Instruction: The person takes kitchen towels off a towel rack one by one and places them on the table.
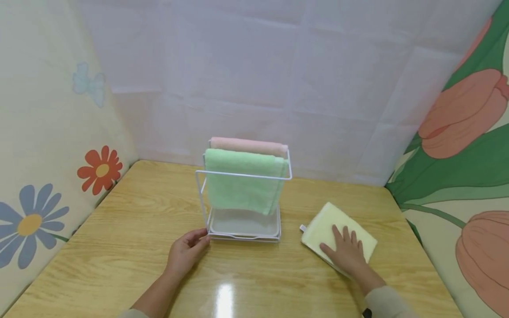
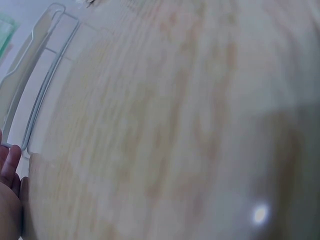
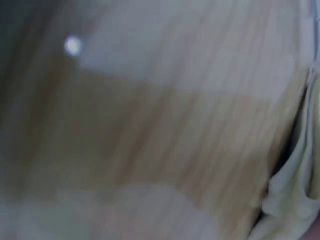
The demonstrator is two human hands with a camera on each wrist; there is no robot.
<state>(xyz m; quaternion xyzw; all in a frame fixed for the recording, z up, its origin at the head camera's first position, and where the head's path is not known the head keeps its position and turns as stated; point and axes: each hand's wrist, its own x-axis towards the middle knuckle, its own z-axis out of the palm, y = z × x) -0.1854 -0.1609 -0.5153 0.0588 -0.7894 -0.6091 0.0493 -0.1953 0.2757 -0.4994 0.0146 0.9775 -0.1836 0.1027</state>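
Observation:
A white wire towel rack (image 1: 243, 174) stands on the table, with a pale tray (image 1: 244, 225) in its base. Draped over its bars are a light green towel (image 1: 242, 190) in front and a pink towel (image 1: 248, 143) behind. My left hand (image 1: 184, 254) pinches the rack's lower front left corner between thumb and fingers; the left wrist view catches fingertips at the rack's wire base (image 2: 44, 92). On the right lies a folded pale yellow towel (image 1: 328, 218) with a small white tag. Spread flat, my right hand (image 1: 349, 254) rests on it. The towel's layered edge (image 3: 290, 200) borders the right wrist view.
The wood-grain table (image 1: 135, 229) carries all of this. Behind its far edge hangs a creased white cloth (image 1: 238, 66). Flower-patterned panels flank it on the left (image 1: 36, 119) and right (image 1: 477, 185).

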